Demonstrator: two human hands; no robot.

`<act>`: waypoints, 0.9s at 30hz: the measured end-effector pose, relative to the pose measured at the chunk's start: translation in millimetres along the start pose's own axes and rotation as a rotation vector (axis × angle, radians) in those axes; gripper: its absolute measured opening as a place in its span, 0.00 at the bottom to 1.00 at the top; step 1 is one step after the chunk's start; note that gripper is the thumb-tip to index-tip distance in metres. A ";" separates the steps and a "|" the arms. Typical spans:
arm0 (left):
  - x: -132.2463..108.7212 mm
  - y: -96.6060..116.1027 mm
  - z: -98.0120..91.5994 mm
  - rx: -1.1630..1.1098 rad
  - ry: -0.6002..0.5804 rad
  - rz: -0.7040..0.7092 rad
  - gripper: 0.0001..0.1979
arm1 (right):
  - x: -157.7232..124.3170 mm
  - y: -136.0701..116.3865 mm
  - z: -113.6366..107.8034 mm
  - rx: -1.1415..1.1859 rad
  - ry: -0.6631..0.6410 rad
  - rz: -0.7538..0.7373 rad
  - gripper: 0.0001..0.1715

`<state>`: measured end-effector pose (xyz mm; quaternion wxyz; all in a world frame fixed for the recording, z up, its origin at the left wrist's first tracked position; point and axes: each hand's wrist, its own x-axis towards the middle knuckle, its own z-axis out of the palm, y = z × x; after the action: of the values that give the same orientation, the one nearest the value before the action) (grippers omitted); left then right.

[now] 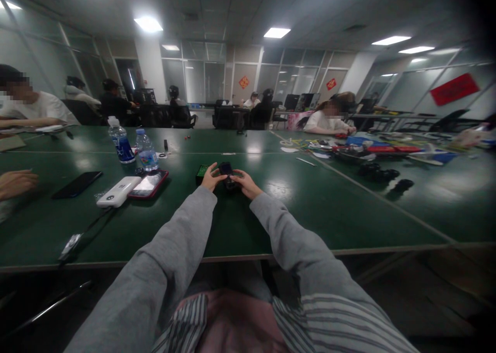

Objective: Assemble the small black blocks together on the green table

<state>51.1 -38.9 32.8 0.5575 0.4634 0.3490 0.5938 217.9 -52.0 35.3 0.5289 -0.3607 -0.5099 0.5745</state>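
Observation:
In the head view, both my hands are together over the green table (251,224), around a small black device with a squarish dark face (226,169) that looks like a watch. My left hand (212,179) grips it from the left, with the thumb against its side. On the opposite side, the fingers of my right hand (247,184) close on its lower right edge. Its underside is hidden. A small black box with a green pattern (201,172) stands just left of my left hand.
Left of my arms are a white power bank (119,192) with a cable, a red-edged phone (150,184), a black phone (77,184) and two bottles, one blue-labelled (122,143). Another person's hand (17,183) rests far left. Black items (377,172) and clutter (360,149) lie right.

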 end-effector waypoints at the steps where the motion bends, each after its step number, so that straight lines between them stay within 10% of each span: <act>1: -0.3 -0.7 0.2 0.010 0.002 -0.033 0.44 | 0.2 0.1 0.0 0.032 0.009 0.003 0.35; 27: -8.4 10.4 0.3 0.213 0.118 -0.164 0.32 | -2.5 0.8 7.4 0.072 0.080 0.060 0.32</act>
<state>47.4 -48.6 41.3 0.5305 0.4542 0.4789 0.5320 211.1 -55.9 35.8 0.5442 -0.3793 -0.4561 0.5932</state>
